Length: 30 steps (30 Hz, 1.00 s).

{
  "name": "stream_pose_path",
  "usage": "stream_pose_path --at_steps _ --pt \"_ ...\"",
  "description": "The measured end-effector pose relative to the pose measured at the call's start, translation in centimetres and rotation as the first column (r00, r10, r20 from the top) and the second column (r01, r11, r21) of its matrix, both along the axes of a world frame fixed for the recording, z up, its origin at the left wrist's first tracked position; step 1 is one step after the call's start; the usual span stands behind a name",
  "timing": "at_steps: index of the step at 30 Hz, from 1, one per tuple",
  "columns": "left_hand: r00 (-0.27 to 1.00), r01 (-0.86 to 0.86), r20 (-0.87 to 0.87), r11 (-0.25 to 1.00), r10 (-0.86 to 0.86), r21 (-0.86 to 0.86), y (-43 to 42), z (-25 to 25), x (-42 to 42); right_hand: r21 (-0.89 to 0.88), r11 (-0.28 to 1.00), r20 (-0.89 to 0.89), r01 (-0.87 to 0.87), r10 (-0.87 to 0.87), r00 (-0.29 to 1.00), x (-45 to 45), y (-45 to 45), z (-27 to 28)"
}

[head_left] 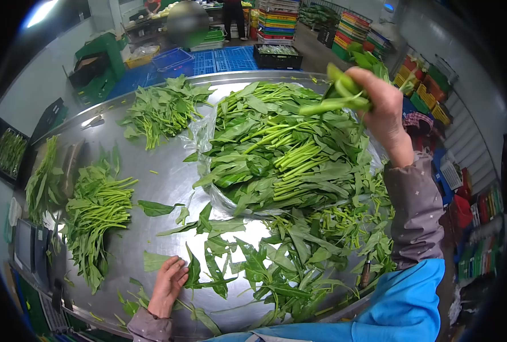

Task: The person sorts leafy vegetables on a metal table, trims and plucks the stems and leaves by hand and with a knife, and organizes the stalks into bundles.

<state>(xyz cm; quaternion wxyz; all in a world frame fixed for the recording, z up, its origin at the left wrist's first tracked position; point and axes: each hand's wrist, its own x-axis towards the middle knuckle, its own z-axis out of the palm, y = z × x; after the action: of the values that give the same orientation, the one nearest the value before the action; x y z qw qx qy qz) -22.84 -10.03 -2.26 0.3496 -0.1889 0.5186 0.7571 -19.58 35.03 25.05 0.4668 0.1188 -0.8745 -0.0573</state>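
My right hand [379,105] is raised at the upper right, closed around a bunch of green stems [344,97] with leaves behind it. Below it, a large heap of leafy greens [299,148] lies on clear plastic [208,171] in the middle of the metal table [156,194]. Near the front edge, my left hand [170,282] rests low with fingers curled, beside a loose leaf [193,268]; whether it holds anything is hidden. Scattered leaves [287,256] cover the table between my arms.
Bundles of greens lie at the back left [162,111] and left [99,211]. A knife [365,273] sits near my right sleeve. A scale [28,245] stands at the left edge. Beyond are a black crate [277,57], stacked crates [278,23] and a person [234,17].
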Motion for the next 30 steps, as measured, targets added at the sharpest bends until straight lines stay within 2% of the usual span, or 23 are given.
stream_pose_path --at_steps 2,3,7,11,13,15,16,17,19,21,23,25,27,30 --pt "1.000 0.011 0.007 1.000 -0.011 0.014 -0.1 -0.2 0.1 0.242 0.970 0.008 0.027 -0.029 1.000 0.2 1.3 -2.1" --pt "1.000 0.015 0.010 1.000 -0.015 0.027 -0.1 -0.3 0.2 0.274 0.959 0.080 0.074 -0.099 0.992 0.6 1.7 -3.6" --pt "1.000 0.015 0.026 0.999 -0.016 0.029 -0.1 -0.9 0.6 0.297 0.952 0.279 0.076 -0.163 0.946 1.3 2.0 -10.2" --pt "0.998 0.043 0.045 0.999 -0.043 -0.003 0.4 -0.6 0.6 0.223 0.975 0.415 0.022 -0.115 0.903 0.9 2.7 -15.7" --pt "0.997 0.051 0.052 0.998 -0.050 -0.020 0.5 -0.5 0.4 0.194 0.981 0.466 -0.003 -0.090 0.880 -0.1 2.6 -15.8" --pt "0.997 0.056 0.050 0.998 -0.056 -0.002 0.6 -0.7 0.5 0.175 0.980 0.356 0.096 -0.153 0.922 -1.9 2.6 -14.2" --pt "0.997 0.058 0.050 0.998 -0.058 -0.005 0.6 -0.7 0.5 0.143 0.983 0.456 0.111 -0.165 0.874 -2.7 2.5 -13.6" --pt "0.997 0.059 0.050 0.998 -0.058 -0.016 0.7 -0.6 0.5 0.141 0.983 0.456 0.114 -0.167 0.874 -3.7 2.5 -13.6" --pt "0.997 0.057 0.045 0.998 -0.056 -0.026 0.9 -0.6 0.5 0.173 0.985 0.452 -0.019 -0.062 0.890 -5.9 2.5 -14.1" --pt "0.996 0.055 0.069 0.998 -0.054 -0.005 1.0 -0.6 0.7 0.135 0.991 0.494 0.011 -0.077 0.866 -7.3 2.7 -15.3" --pt "0.997 0.043 0.070 0.999 -0.043 0.000 0.7 -0.8 0.8 0.125 0.978 0.557 0.168 -0.209 0.804 -8.3 2.6 -16.6" --pt "0.997 0.034 0.075 0.999 -0.034 0.008 0.5 -0.8 0.9 0.072 0.985 0.552 0.158 -0.171 0.816 -8.6 2.8 -16.4" --pt "0.997 0.026 0.079 1.000 -0.025 -0.001 0.5 -0.8 0.9 0.012 0.987 0.615 0.162 -0.135 0.777 -8.2 2.9 -15.4" --pt "0.998 0.020 0.063 1.000 -0.021 0.012 0.2 -1.6 0.8 0.023 0.992 0.574 0.123 -0.114 0.811 -7.5 3.0 -14.6"
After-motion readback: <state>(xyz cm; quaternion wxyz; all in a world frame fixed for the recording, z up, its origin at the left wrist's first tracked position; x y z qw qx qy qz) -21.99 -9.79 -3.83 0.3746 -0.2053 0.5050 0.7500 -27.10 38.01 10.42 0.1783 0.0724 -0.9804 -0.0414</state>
